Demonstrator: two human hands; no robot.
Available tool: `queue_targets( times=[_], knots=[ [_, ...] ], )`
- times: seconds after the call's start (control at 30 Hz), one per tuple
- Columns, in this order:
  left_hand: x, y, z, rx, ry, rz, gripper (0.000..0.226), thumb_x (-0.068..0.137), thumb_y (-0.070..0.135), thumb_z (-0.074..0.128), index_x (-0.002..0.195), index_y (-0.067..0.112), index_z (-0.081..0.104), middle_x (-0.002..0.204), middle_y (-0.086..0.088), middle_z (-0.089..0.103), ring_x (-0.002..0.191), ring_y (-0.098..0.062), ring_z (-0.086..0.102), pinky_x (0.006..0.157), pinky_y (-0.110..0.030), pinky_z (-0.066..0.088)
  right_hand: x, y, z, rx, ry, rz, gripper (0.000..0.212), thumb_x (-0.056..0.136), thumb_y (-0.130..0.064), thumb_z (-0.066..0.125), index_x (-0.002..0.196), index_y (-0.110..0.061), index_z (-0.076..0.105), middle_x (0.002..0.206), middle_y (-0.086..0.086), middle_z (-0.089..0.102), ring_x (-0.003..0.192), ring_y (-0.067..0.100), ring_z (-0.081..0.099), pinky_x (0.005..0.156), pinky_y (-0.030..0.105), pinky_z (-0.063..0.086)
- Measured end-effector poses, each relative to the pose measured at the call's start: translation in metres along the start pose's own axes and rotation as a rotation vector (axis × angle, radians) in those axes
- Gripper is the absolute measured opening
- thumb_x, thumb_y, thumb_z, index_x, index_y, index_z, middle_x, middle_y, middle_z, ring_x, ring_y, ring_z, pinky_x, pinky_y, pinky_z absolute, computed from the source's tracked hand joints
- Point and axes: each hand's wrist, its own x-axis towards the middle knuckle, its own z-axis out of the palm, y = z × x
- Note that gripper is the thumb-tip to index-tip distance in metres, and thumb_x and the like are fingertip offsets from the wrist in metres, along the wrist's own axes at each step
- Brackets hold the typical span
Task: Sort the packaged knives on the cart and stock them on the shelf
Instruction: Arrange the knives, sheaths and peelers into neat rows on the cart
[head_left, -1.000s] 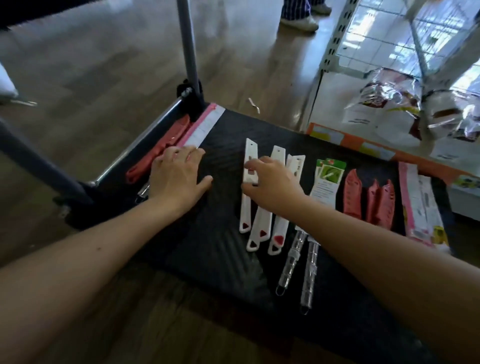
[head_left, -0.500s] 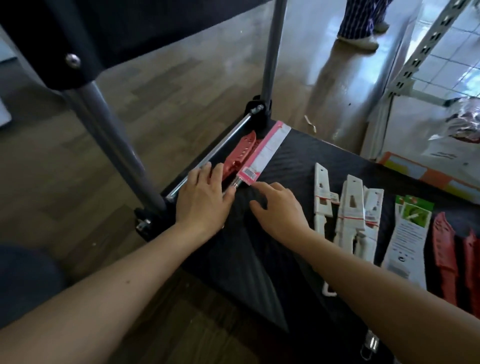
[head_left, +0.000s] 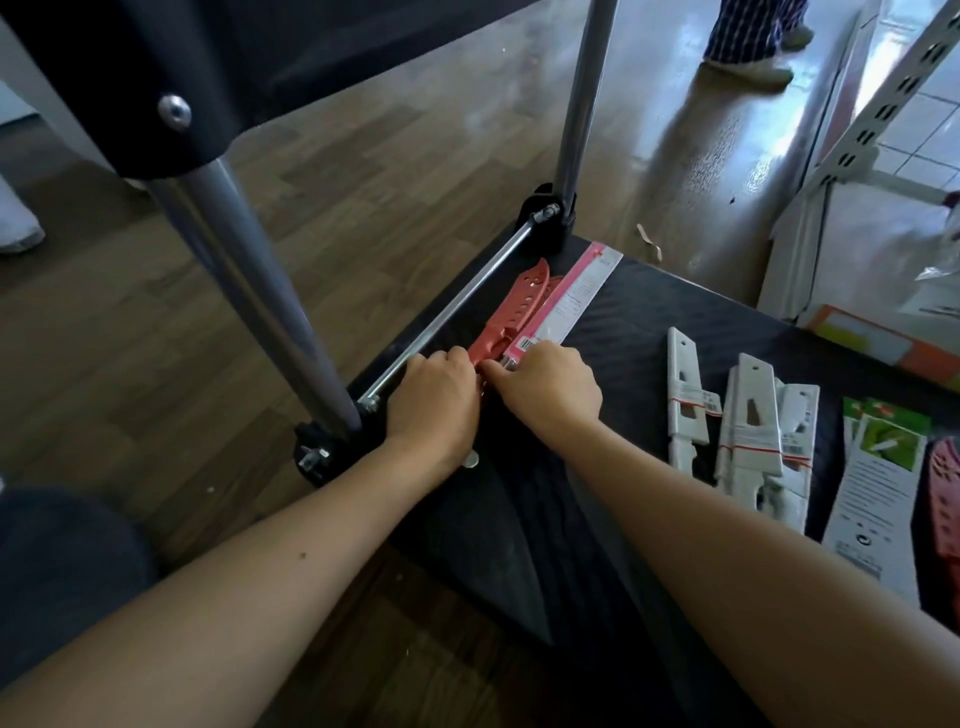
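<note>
A red sheathed knife (head_left: 506, 317) lay just beside the cart's rail (head_left: 452, 318), a pink-carded knife (head_left: 574, 299) touching its side away from the rail. The left hand (head_left: 434, 402) curled over the red handle; the right hand (head_left: 548, 389) pinched the card's near end.

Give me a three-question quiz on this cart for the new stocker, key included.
1. True or false: the white packaged knives lie on the cart to the right of the right hand.
2. Where does the red knife lie? A) beside the cart's metal rail; B) on the floor; C) on a shelf.
3. Fill in: the carded knife under the right hand's fingers has a ____ and white card.
Key: 1 true; 2 A; 3 pink.
</note>
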Motion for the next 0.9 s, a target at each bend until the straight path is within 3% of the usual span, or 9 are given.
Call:
queue_targets(
  times=[0.1, 0.23, 0.37, 0.47, 0.63, 0.9],
  knots=[
    [0.000, 0.000, 0.000, -0.074, 0.028, 0.010, 0.026, 0.095, 0.022, 0.044, 0.107, 0.002, 0.056, 0.105, -0.016, 0.062, 0.100, -0.030, 0.057, 0.076, -0.037, 0.044, 0.003, 0.004, -0.002, 0.147, -0.054, 0.069, 0.033, 0.079, -0.042, 0.062, 0.073, -0.010, 0.059, 0.079, 0.006, 0.063, 0.072, 0.021, 0.063, 0.058, 0.029, 0.047],
    [-0.001, 0.005, 0.002, -0.141, 0.060, -0.010, 0.028, 0.093, 0.027, 0.048, 0.104, 0.005, 0.060, 0.095, -0.012, 0.065, 0.092, -0.027, 0.060, 0.072, -0.035, 0.045, 0.000, 0.018, -0.015, 0.287, -0.085, 0.163, 0.023, 0.076, -0.035, 0.062, 0.073, -0.012, 0.064, 0.056, 0.002, 0.061, 0.043, 0.010, 0.052, 0.045, 0.022, 0.042],
    [-0.004, 0.014, 0.001, -0.246, 0.037, -0.032, 0.028, 0.091, 0.029, 0.051, 0.103, 0.005, 0.061, 0.089, -0.012, 0.067, 0.081, -0.029, 0.064, 0.073, -0.040, 0.054, -0.003, 0.027, -0.020, 0.409, -0.072, 0.228, 0.020, 0.073, -0.033, 0.064, 0.071, -0.014, 0.064, 0.062, 0.004, 0.067, 0.046, 0.011, 0.061, 0.046, 0.022, 0.050],
    [-0.006, 0.022, 0.000, -0.318, 0.030, -0.069, 0.028, 0.092, 0.028, 0.051, 0.105, 0.005, 0.060, 0.091, -0.012, 0.067, 0.079, -0.028, 0.065, 0.072, -0.039, 0.055, -0.006, 0.031, -0.021, 0.521, -0.103, 0.291, 0.016, 0.074, -0.030, 0.065, 0.075, -0.014, 0.063, 0.069, 0.004, 0.068, 0.048, 0.010, 0.062, 0.039, 0.017, 0.045],
    [-0.011, 0.035, 0.002, -0.406, 0.012, -0.108, 0.030, 0.092, 0.027, 0.052, 0.111, 0.005, 0.058, 0.103, -0.012, 0.066, 0.094, -0.026, 0.063, 0.082, -0.038, 0.052, -0.009, 0.034, -0.019, 0.631, -0.133, 0.335, 0.017, 0.074, -0.025, 0.067, 0.083, -0.010, 0.065, 0.067, 0.004, 0.064, 0.049, 0.011, 0.060, 0.053, 0.023, 0.056],
    [-0.014, 0.044, 0.002, -0.497, 0.008, -0.178, 0.026, 0.091, 0.024, 0.053, 0.109, 0.007, 0.061, 0.100, -0.010, 0.068, 0.093, -0.023, 0.064, 0.076, -0.026, 0.046, -0.008, 0.041, -0.026, 0.604, -0.162, 0.368, 0.026, 0.076, -0.025, 0.067, 0.094, -0.007, 0.063, 0.074, 0.005, 0.064, 0.052, 0.013, 0.058, 0.064, 0.027, 0.059]
  ],
)
